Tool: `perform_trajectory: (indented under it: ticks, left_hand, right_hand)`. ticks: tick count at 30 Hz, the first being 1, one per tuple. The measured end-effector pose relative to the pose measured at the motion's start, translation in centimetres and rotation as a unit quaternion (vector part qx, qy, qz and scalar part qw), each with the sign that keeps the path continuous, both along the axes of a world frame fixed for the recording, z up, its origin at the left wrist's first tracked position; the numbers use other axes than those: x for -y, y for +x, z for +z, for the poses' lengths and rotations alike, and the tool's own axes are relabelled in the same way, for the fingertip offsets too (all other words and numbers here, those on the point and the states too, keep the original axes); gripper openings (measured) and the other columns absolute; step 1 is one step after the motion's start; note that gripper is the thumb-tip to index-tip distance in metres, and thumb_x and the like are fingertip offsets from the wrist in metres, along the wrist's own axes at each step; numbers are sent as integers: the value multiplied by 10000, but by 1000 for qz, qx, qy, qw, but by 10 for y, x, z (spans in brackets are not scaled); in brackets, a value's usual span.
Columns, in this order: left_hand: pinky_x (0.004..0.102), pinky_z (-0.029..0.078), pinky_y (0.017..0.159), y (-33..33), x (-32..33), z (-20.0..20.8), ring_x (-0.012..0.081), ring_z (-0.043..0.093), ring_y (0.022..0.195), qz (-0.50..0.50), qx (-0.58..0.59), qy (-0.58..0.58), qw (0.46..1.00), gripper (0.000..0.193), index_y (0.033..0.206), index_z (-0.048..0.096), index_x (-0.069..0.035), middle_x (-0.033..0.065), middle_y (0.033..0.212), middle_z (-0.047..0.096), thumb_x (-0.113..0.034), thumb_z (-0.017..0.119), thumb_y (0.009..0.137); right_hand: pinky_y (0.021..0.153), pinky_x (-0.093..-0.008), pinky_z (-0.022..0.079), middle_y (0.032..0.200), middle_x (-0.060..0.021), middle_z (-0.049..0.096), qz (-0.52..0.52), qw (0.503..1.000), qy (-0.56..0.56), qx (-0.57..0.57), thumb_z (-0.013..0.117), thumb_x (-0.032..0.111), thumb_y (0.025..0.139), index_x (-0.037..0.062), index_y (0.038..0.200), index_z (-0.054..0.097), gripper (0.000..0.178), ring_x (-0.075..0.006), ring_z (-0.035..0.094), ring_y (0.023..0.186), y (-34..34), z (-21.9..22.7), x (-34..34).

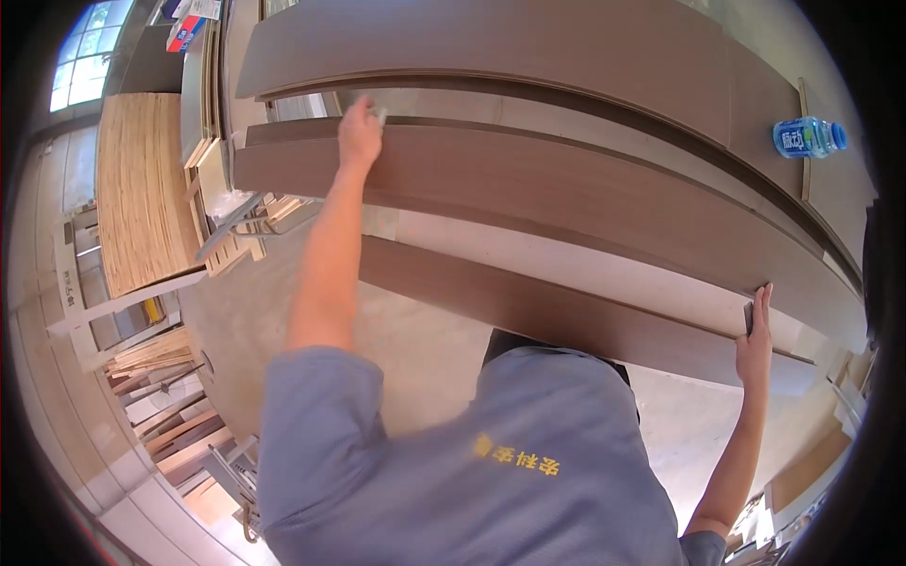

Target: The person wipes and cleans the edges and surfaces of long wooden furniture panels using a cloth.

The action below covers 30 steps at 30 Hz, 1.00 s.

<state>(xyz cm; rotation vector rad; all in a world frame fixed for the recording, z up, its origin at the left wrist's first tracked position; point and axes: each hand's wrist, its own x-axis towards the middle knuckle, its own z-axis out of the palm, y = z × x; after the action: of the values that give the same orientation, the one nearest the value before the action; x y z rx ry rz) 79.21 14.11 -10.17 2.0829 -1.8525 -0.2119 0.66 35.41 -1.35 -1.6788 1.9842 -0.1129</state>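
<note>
Table (585, 259): pale top, showed in strips between brown boards.
Far board (491, 38): wide, ran crosswise over the far part, gap on its near side.
Middle board (528, 170): ran roughly alongside; whether it rested flat, couldn't tell.
Near board (510, 292): lay along the table's near edge, apart from the middle one.
Bottle (802, 139): blue label and cap, right end, at the far panels' seam; upright or lying, unclear.
Left frame (123, 304): pale, carried a plywood stack (146, 189).
Floor (425, 344): light, showed below the near board.
</note>
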Motion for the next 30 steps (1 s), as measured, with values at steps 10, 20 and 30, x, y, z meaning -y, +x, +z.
perform_trajectory:
  ticks: [10, 20, 30]
  left_hand:
    - [545, 204, 1321, -57, -26, -14, 448, 291, 1594, -44, 153, 1, 987, 747, 1620, 339, 95, 299, 1696, 343, -425, 511, 1112]
    - [574, 268, 1289, -315, -53, 37, 487, 428, 1467, -263, 99, -20, 959, 884, 1610, 338, 92, 319, 1550, 477, -504, 644, 1034]
    - [559, 433, 1140, -705, -62, 56, 446, 572, 1276, -370, 94, 23, 924, 911, 1576, 376, 107, 293, 1375, 597, -530, 672, 995]
  right_hand:
    - [1321, -411, 266, 1784, -193, 214, 16, 999, 11, 28, 431, -157, 831, 13, 1671, 340, 862, -339, 252, 1638, -23, 15, -15]
    - [1085, -483, 530, 1790, -126, 179, -6, 998, 51, 22, 518, -95, 766, 64, 1685, 308, 955, -415, 577, 1356, 0, 25, -5]
    - [811, -521, 604, 1783, -161, 203, -9, 974, -117, 196, 576, -56, 784, 67, 1674, 315, 936, -481, 718, 1019, -123, -7, -86]
